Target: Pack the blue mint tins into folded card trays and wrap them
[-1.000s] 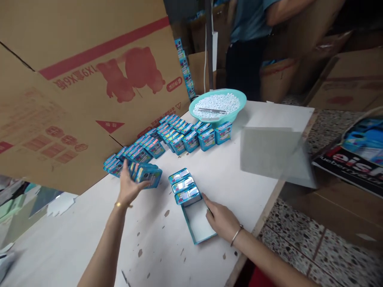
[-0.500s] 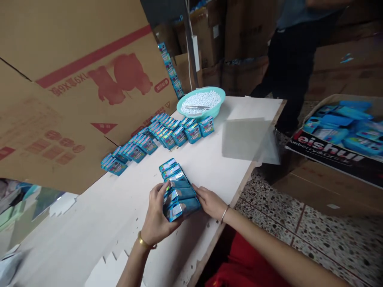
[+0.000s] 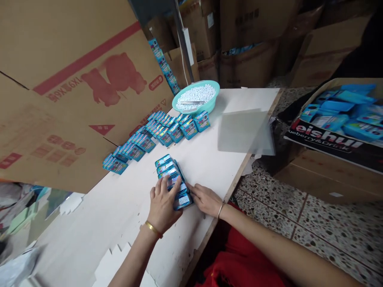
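Row of small, glossy, blue printed boxes [image 3: 163, 160] in a shallow blue tray [image 3: 180, 169]

We see the row near the front edge of a white-topped, stained table [image 3: 209, 167], slanting toward us. The bare left hand [image 3: 164, 203], with a gold-coloured bracelet [image 3: 153, 230] at its wrist, lays its parted fingers over the nearer boxes; we cannot tell whether it grips them or only presses. The bare right hand [image 3: 208, 201], with a thin silver-coloured bangle [image 3: 220, 209], sets its nearly straight fingers against the tray's right side; whether they pinch its wall, we cannot tell.

Beyond the row, we note upright ranks of matching blue boxes [image 3: 164, 137] beside a tall brown cardboard panel [image 3: 74, 119] with red print. Behind them stands a round mint-green plastic bowl [image 3: 211, 106] of small white pellets [image 3: 199, 95], on which a slim metal tool [image 3: 191, 102] rests. To the right, translucent rectangular sheets [image 3: 236, 131] overhang the table edge, and an open carton with black printed side [image 3: 332, 143] holds loose blue packs [image 3: 338, 107].
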### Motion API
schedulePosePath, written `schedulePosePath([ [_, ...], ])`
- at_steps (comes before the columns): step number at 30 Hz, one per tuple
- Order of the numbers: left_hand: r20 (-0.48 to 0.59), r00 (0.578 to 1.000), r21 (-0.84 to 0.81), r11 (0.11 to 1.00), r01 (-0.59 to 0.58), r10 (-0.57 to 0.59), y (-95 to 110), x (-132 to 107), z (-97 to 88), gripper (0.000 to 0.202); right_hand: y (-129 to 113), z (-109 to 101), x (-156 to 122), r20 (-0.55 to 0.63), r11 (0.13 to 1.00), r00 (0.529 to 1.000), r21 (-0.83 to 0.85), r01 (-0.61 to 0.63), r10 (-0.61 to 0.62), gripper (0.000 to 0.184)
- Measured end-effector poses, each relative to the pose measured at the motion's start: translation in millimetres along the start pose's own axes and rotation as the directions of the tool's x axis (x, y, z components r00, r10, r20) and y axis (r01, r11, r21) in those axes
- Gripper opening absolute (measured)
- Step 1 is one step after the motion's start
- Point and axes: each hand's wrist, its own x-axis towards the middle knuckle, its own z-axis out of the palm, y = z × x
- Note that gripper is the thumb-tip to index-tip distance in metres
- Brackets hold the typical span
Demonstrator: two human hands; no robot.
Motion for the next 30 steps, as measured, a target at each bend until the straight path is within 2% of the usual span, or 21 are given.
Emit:
schedulePosePath([
  [3,0.01,1.0,0.045,0.999,-0.008,0.007,-5.7,0.2,12.7,0.093,-3.4,5.7,-2.3,-0.022,0.999,1.0,-0.035,0.013,-0.014,0.048],
  [6,-0.031,0.999,0.055,0.998,-0.004,0.005,-15.0,-1.0,27.6,0.1,-8.2,8.9,-3.2,-0.067,1.0,0.997,-0.005,0.021,-0.022,0.051],
  [9,-0.111,0.994,0.079,0.997,-0.005,0.013,-18.1,0.4,33.2,0.105,-1.3,-6.8,4.5,-0.13,0.997,0.99,0.038,0.06,-0.055,0.047],
  [12,-0.189,0.981,0.012,0.999,-0.043,0.044,-11.6,1.2,24.8,0.107,36.5,-53.8,26.2,-0.265,0.992,0.961,-0.112,0.052,-0.08,0.041],
  [15,-0.287,0.957,-0.152,0.984,-0.092,0.045,5.5,-3.3,8.8,0.09,101.8,-120.8,51.0,-0.391,0.932,0.92,-0.336,-0.135,-0.008,0.043],
  [17,-0.322,0.944,-0.252,0.956,-0.152,0.066,21.7,-7.5,2.1,0.075,147.2,-158.4,62.8,-0.394,0.862,0.915,-0.43,-0.27,0.09,0.049],
  [20,-0.299,0.937,-0.308,0.911,-0.273,0.18,47.0,-9.4,7.0,0.067,196.4,-185.0,71.6,-0.279,0.822,0.938,-0.472,-0.32,0.205,0.049],
  [22,-0.278,0.931,-0.34,0.882,-0.325,0.236,61.1,-6.6,17.1,0.066,211.9,-186.5,73.4,-0.265,0.834,0.939,-0.448,-0.322,0.22,0.041],
  [24,-0.242,0.94,-0.413,0.851,-0.325,0.242,72.0,-1.0,26.6,0.063,216.8,-184.0,74.4,-0.302,0.853,0.93,-0.408,-0.326,0.211,0.034],
  [27,-0.123,0.971,-0.592,0.77,-0.237,0.205,84.0,13.2,33.6,0.053,213.6,-184.6,78.0,-0.348,0.888,0.914,-0.326,-0.325,0.207,0.028],
  [29,-0.036,0.989,-0.75,0.651,-0.12,0.14,91.1,28.2,36.1,0.046,206.0,-186.4,82.1,-0.386,0.919,0.888,-0.194,-0.342,0.249,0.023],
  [30,0.009,0.996,-0.829,0.558,-0.045,0.094,95.0,37.6,38.1,0.044,199.8,-185.6,84.3,-0.401,0.93,0.873,-0.113,-0.35,0.28,0.021],
])
